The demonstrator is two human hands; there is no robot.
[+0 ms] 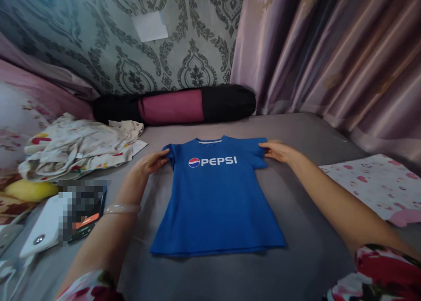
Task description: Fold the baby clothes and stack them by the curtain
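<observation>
A blue T-shirt [217, 200] with a white PEPSI print lies spread face up on the grey bed sheet [210, 277], its collar away from me and its hem toward me. My left hand [154, 161] pinches the sleeve on the left, which is bunched at the fingertips. On the other side, my right hand [276, 151] grips the edge of the right sleeve, which is stretched outward. The body of the shirt is mostly flat.
A crumpled patterned cloth [82, 147] lies at the left. Nearer stand a white power bank [46, 226] with cables and a phone [87, 224], partly blurred. A black and maroon bolster bag [174, 106] lies along the wall. At right are a printed white cloth [375, 182] and curtains [312, 51].
</observation>
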